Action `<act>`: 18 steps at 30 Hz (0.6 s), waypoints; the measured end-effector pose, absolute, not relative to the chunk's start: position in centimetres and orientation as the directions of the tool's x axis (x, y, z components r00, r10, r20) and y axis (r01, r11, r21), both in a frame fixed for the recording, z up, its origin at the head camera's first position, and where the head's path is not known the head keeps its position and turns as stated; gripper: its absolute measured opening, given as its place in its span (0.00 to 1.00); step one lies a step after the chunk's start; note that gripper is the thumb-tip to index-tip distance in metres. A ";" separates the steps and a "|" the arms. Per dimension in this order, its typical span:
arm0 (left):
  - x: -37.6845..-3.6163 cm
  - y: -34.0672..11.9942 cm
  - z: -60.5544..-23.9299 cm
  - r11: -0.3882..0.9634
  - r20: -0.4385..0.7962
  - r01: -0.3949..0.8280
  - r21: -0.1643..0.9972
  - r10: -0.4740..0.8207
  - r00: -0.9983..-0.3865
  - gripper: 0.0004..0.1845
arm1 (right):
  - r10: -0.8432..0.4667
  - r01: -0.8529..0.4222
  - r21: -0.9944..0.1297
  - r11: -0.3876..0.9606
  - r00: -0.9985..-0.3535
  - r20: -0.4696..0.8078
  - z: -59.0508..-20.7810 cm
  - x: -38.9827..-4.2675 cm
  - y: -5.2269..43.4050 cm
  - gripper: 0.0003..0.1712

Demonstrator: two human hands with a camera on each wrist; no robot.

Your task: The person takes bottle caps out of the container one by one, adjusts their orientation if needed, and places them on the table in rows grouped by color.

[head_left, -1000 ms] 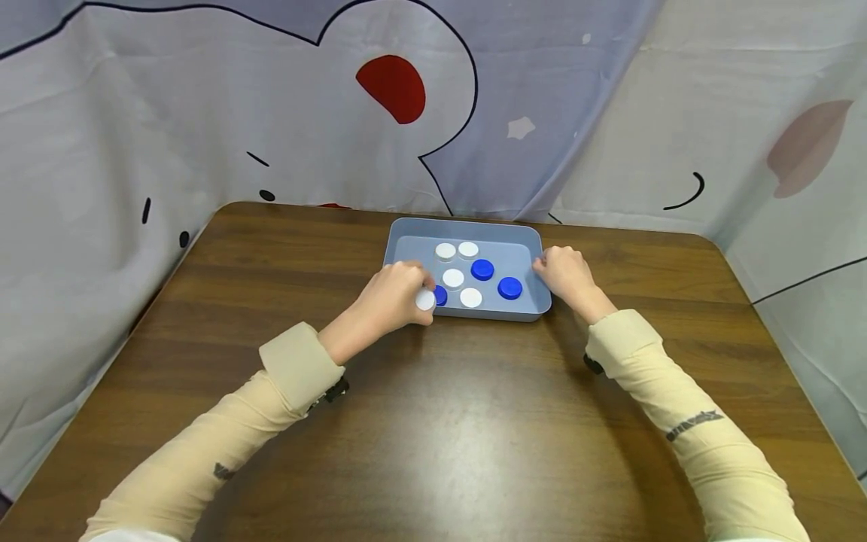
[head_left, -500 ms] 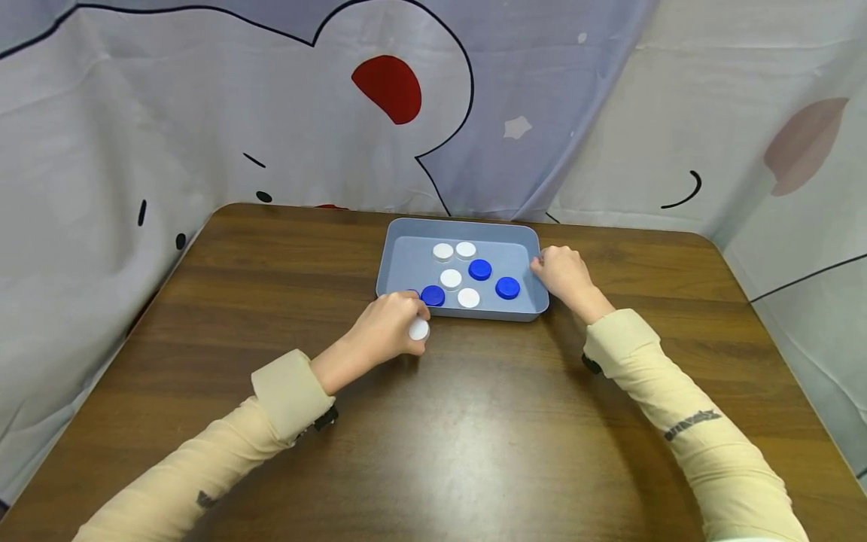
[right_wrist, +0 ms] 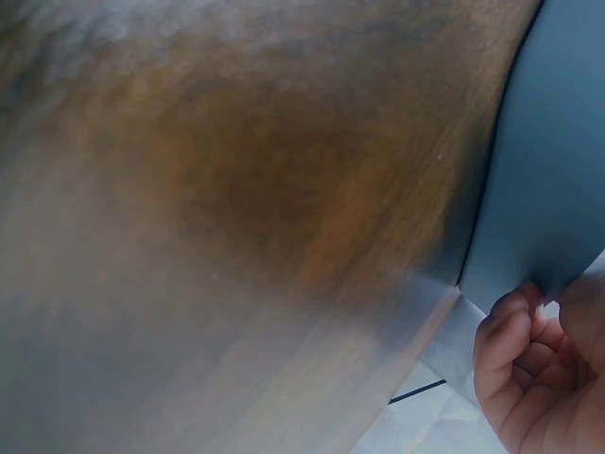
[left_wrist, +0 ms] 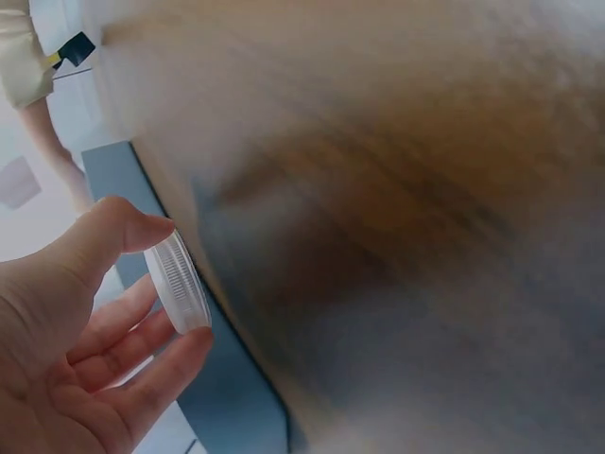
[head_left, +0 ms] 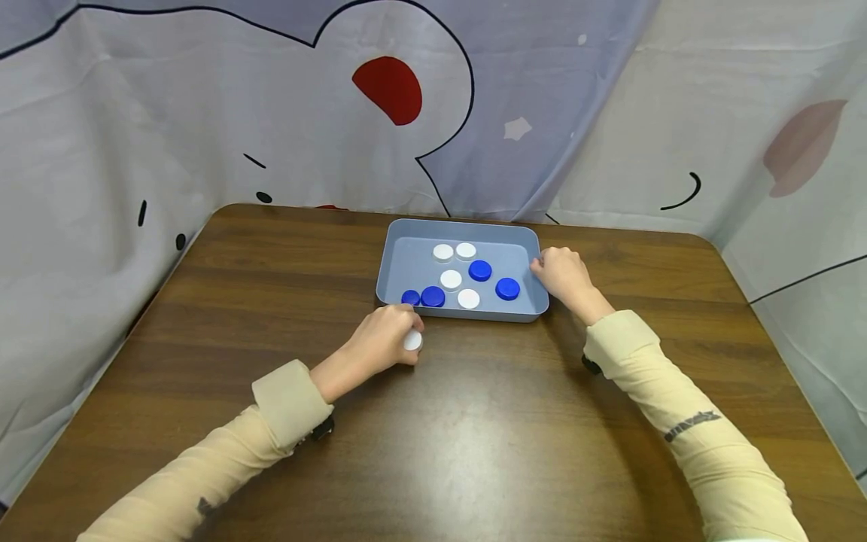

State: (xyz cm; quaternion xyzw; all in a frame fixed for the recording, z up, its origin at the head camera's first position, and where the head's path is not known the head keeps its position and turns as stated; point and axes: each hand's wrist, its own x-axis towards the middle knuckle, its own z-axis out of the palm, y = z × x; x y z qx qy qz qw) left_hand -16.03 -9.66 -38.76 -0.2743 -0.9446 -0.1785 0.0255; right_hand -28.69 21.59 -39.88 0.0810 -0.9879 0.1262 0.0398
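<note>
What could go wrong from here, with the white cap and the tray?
1. The left grip pinches the white cap only by its edge, so it might slip out onto the table.
2. The right grip holds the tray at its right end; a tug there could shift it and slide the blue caps lying inside.

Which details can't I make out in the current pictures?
- Head view: the base of the tray's near-left corner, hidden behind the left hand.
- Head view: the lettering on the right sleeve, too small to read.
- Left wrist view: the far face of the white cap, turned away from the camera.
- Left wrist view: the tabletop's grain, blurred.
- Right wrist view: part of the right hand, cut off by the picture's edges.
</note>
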 end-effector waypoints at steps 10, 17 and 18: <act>-16.3 -9.9 -39.8 0.779 0.148 0.541 0.318 0.522 -0.840 0.18 | -0.146 -0.164 -0.241 0.956 -0.985 0.092 -39.8 -28.6 21.6 0.24; -16.5 -10.1 -40.0 0.771 0.135 0.539 0.339 0.527 -0.839 0.19 | -0.146 -0.163 -0.245 0.956 -0.986 0.086 -39.8 -28.6 21.7 0.24; -16.5 -10.2 -40.0 0.772 0.129 0.535 0.342 0.526 -0.841 0.19 | -0.146 -0.162 -0.247 0.955 -0.986 0.085 -39.8 -28.6 21.7 0.24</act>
